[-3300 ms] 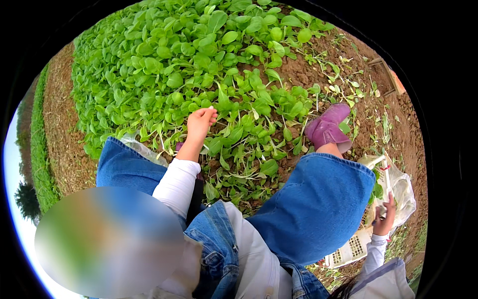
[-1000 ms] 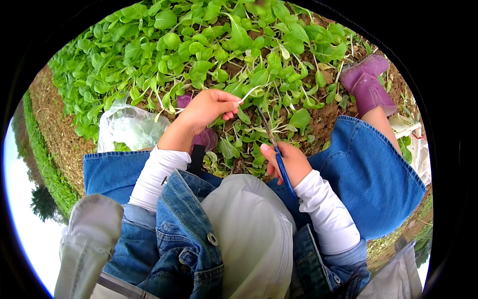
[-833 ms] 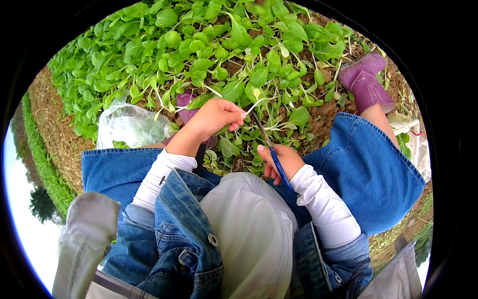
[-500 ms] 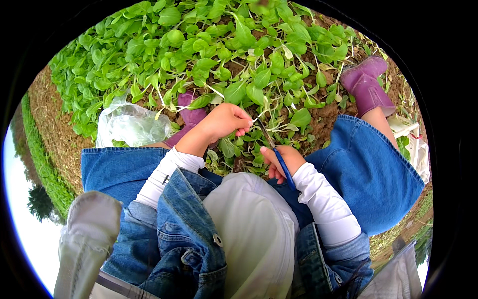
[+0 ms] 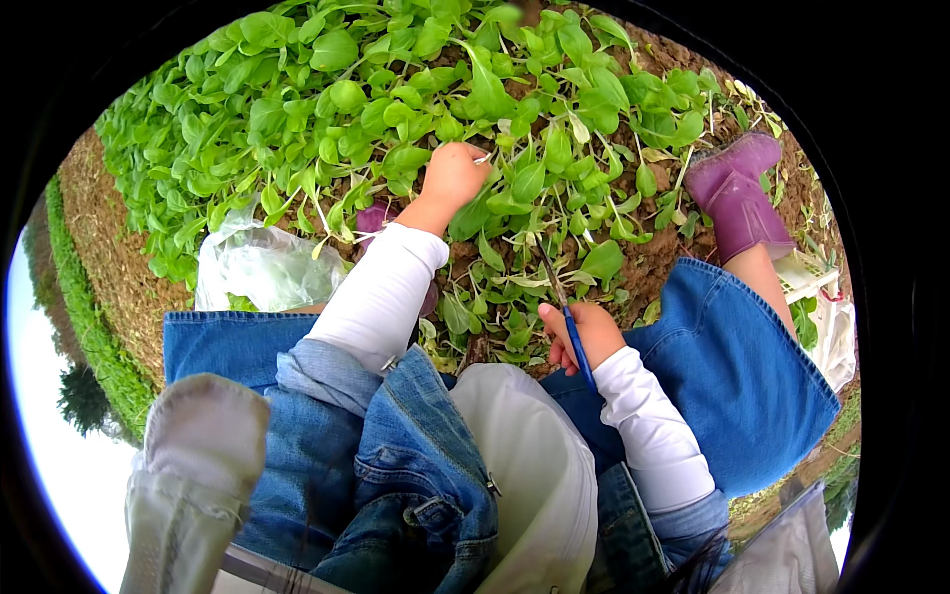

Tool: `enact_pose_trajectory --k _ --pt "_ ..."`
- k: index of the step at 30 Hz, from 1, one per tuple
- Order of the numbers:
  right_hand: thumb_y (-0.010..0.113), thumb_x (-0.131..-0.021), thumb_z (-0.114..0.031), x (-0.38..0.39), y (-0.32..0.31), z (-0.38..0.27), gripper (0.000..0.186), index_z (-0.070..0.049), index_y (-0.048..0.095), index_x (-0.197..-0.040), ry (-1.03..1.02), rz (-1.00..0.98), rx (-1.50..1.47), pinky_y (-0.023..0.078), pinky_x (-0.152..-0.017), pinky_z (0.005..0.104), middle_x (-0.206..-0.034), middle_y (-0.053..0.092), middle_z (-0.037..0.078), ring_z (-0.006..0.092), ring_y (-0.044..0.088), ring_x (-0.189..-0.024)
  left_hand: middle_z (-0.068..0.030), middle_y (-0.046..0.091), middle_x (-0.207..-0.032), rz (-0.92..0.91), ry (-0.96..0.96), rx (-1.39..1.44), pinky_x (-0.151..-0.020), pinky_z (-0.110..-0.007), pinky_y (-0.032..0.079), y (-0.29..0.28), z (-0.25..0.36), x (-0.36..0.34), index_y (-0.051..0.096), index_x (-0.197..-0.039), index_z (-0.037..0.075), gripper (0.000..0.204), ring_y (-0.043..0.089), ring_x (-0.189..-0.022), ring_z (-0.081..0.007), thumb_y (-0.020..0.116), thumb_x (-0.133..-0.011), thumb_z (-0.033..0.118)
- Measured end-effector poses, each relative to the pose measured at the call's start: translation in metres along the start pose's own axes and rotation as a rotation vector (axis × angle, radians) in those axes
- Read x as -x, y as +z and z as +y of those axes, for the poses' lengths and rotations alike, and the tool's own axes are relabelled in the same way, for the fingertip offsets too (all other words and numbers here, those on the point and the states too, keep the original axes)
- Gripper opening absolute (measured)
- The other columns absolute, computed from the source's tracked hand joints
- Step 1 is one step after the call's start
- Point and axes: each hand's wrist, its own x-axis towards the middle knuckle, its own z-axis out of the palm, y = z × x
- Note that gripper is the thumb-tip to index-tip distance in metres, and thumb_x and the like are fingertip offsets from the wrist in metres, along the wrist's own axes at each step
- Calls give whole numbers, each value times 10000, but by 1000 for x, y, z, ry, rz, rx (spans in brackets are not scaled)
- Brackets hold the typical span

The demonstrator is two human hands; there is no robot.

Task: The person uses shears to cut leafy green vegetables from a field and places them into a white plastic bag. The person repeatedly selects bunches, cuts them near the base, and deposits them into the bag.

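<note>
My left hand (image 5: pixel 456 180) reaches into the leafy green plants (image 5: pixel 341 49), back of the hand up and fingers curled. A short pale stem (image 5: pixel 481 158) pokes out at its fingertips; the rest of the grip is hidden under the hand. Low over the bed, my right hand (image 5: pixel 586 337) is closed around blue-handled scissors (image 5: pixel 574 342). Their dark, narrow blades point up and left among loose leaves and look close together.
Purple boots (image 5: pixel 737 188) stand either side of the worked soil, the left one mostly hidden. A clear plastic bag (image 5: pixel 262 262) with greens lies by my left knee. A pale crate (image 5: pixel 804 275) and a white bag (image 5: pixel 834 337) are beyond my right knee.
My left hand has moved forward and slightly left, away from the scissors and into the plants. My right hand stays low with the scissors, their blades now turned more upright.
</note>
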Motion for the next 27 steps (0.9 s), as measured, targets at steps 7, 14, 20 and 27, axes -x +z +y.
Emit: enact_pose_trajectory --k 7,14,20,27 --pt "513 -792 -431 -3 -1 -6 462 21 507 -695 11 -6 -9 439 -417 272 -513 535 77 150 513 -420 -164 601 -864 -119 -207 -168 -728 -356 459 14 1 -26 629 -812 31 272 575 -807 -298 600 -668 259" --pt "523 -792 -414 0 -1 -13 442 23 501 -735 17 -30 -72 432 -401 272 -522 532 79 148 501 -411 -172 595 -870 -174 -193 -307 -713 -362 473 10 6 -28 614 -797 15 270 576 -817 -303 596 -653 242" --pt "523 -793 -415 3 0 -9 439 20 502 -738 -37 -29 -57 427 -401 270 -519 531 75 147 498 -409 -176 600 -824 -261 -77 -441 -707 -351 471 -26 16 -24 613 -791 7 295 580 -776 -312 618 -624 250" --pt "521 -792 -439 27 6 -14 445 5 502 -785 -219 28 -177 404 -420 240 -534 525 59 117 481 -428 -58 613 -755 -397 -64 468 -439 -214 359 -94 58 20 577 -833 21 215 544 -571 -89 542 -794 230"
